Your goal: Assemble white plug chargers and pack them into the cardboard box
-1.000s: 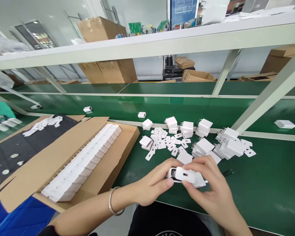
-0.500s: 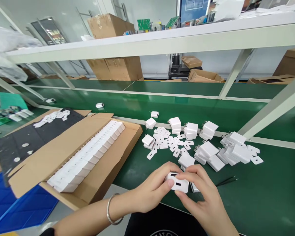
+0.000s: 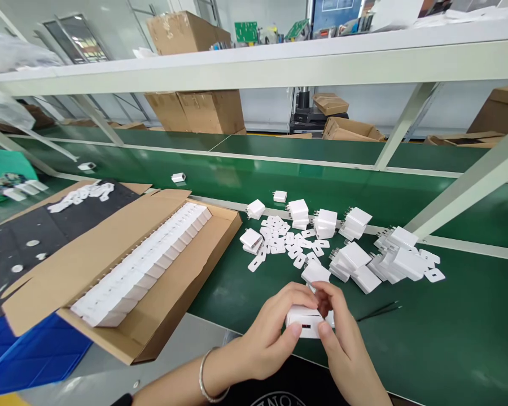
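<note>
Both hands hold one white charger [image 3: 303, 322] near the front edge of the green table [image 3: 449, 332]. My left hand [image 3: 268, 332] grips it from the left, thumb under its port face. My right hand [image 3: 342, 338] pinches it from the right and above. Just beyond lie several white chargers [image 3: 353, 256] with prongs and a scatter of small white face plates [image 3: 288, 243]. A cardboard box [image 3: 169, 316] to the left holds a long row of white chargers [image 3: 148, 268].
Black tweezers [image 3: 379, 310] lie right of my hands. A green conveyor belt [image 3: 237, 175] behind carries a few loose chargers. Sloped grey frame struts [image 3: 465, 186] cross on the right under a shelf. A black tray [image 3: 34, 237] and blue bin [image 3: 29, 355] sit at left.
The charger has turned in my hands so its port face points toward me, and both hands have drawn slightly nearer. The camera has shifted a little.
</note>
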The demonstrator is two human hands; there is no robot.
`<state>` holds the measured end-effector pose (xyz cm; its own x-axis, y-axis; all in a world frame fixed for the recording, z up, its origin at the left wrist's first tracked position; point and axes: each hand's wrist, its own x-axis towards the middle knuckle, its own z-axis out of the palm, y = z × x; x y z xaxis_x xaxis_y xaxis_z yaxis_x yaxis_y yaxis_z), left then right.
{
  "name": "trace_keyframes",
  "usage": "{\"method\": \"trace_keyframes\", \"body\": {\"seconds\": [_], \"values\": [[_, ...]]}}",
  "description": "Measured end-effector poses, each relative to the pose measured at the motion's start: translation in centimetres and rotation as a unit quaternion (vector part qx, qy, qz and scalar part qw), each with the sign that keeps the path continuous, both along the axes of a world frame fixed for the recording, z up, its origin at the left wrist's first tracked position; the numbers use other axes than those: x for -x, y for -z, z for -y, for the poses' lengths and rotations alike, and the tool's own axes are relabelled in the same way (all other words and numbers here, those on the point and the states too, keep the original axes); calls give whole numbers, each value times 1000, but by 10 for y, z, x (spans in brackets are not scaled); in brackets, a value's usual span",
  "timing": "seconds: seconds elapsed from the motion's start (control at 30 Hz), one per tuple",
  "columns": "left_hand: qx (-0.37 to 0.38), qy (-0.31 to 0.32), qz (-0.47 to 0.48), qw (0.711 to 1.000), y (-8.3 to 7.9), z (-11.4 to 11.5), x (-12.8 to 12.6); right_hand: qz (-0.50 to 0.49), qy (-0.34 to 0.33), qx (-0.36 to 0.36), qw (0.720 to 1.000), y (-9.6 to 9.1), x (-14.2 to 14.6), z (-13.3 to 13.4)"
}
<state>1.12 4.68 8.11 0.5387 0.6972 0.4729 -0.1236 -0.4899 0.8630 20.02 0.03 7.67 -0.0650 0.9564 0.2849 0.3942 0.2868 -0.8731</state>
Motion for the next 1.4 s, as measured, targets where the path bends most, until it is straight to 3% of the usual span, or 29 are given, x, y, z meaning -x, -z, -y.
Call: {"method": "trace_keyframes", "body": {"seconds": [0.13,0.27,0.43,0.63,0.87,1.1,1.23,1.33,1.4], "values": [[8,-33,-17,999,14,8,-4,-96,-34,81,992,13,8,2],[38,-54,-62,996,21,9,-4,-146,-2,61,987,22,12,0],[69,-33,-45,996,22,6,-5,-136,35,31,990,27,14,-4],[38,-50,-24,998,34,4,-7,-157,34,15,987,32,20,-3],[79,-56,-19,995,41,7,-7,-159,45,50,985,38,24,-6],[61,-72,11,995,53,0,3,-113,27,47,992,38,32,-6],[158,-40,60,985,56,3,13,-49,20,41,998,45,35,-5],[319,-16,158,934,58,10,17,-56,2,-18,998,53,41,-7],[377,-11,203,904,60,15,17,-40,-5,-52,998,55,45,-10]]}}
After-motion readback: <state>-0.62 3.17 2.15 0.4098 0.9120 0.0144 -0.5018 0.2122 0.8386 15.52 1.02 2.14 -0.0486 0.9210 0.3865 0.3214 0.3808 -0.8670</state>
